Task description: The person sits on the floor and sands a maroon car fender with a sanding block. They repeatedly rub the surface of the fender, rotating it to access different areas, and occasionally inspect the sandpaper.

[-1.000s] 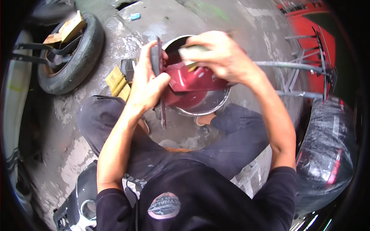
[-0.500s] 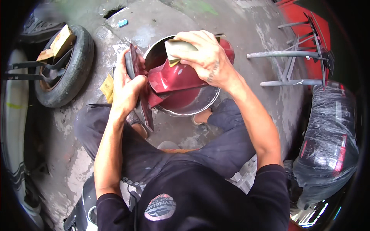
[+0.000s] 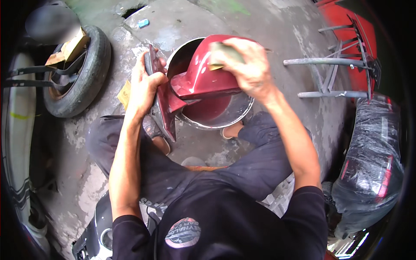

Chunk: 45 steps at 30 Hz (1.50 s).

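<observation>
Over a bucket (image 3: 248, 108) holding reddish liquid, a glossy dark red car side mirror housing (image 3: 195, 73) is held up at a slant. My left hand (image 3: 145, 86) grips its flat mounting base, thumb on the near side and fingers wrapped round the far edge. Against the top of the housing, my right hand (image 3: 253, 67) presses a folded grey-green sheet, which looks like sandpaper (image 3: 229, 54); a yellowish edge shows below it. Motion blurs the right fingers a little, but they are closed round the sheet.
At the left, a tyre (image 3: 97, 78) lies with a yellowish block (image 3: 73, 45) on it. Metal stand legs (image 3: 320, 62) stick out at the right, above a plastic-wrapped dark part (image 3: 372, 156). A small blue object (image 3: 143, 23) lies on the floor. My bent legs flank the bucket.
My right hand has slid rightward along the housing with the sheet, uncovering more of its red top. My left hand keeps its grip on the base. The whole view has shifted slightly.
</observation>
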### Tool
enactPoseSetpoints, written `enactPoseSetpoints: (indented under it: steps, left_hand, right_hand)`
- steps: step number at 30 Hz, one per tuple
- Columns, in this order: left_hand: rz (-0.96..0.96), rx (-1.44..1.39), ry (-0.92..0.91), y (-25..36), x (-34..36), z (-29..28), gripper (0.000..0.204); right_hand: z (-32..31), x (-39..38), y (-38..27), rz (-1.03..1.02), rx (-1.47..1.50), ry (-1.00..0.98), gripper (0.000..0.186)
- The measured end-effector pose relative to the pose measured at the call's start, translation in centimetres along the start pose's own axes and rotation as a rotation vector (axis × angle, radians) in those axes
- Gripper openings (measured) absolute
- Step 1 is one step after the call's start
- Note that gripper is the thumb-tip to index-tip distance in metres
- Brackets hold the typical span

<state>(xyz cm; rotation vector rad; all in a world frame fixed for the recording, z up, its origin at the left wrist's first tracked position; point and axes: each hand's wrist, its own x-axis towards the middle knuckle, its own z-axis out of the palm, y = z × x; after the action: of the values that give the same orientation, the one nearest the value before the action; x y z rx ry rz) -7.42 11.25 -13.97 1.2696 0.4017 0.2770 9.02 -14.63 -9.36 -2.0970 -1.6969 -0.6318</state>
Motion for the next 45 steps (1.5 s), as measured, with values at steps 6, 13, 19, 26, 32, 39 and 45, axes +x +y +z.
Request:
enactPoseSetpoints:
  steps: [6, 13, 19, 26, 32, 39, 45]
  left_hand:
    - [-0.02, 0.052, 0.01, -0.2, 0.6, 0.0, 0.07]
    - [-0.106, -0.014, 0.055, 0.8, 0.7, 0.6, 0.066]
    - [-0.154, 0.013, 0.031, 0.7, 1.0, 0.1, 0.069]
    - [-0.113, 0.071, 0.013, -0.7, 2.6, -0.7, 0.065]
    - [-0.124, 0.046, 0.009, -0.8, 2.1, -0.7, 0.062]
    - [-0.069, 0.059, 0.018, -0.8, 2.1, -0.5, 0.055]
    - [-0.072, 0.017, 0.036, -0.7, 1.9, -0.5, 0.054]
  right_hand:
    - [1.7, -0.1, -2.9, 0.159, -0.077, 0.095, 0.034]
    - [1.0, -4.1, -8.0, 0.281, -0.048, 0.076, 0.041]
    - [3.4, 1.9, -6.4, 0.255, -0.112, 0.117, 0.041]
    - [2.2, -3.2, -7.6, 0.239, -0.134, 0.109, 0.042]
    - [4.1, 2.9, -4.6, 0.252, -0.178, 0.097, 0.042]
    - [3.3, 0.1, -5.8, 0.214, -0.184, 0.136, 0.044]
    - [2.8, -1.1, -7.2, 0.249, -0.154, 0.133, 0.045]
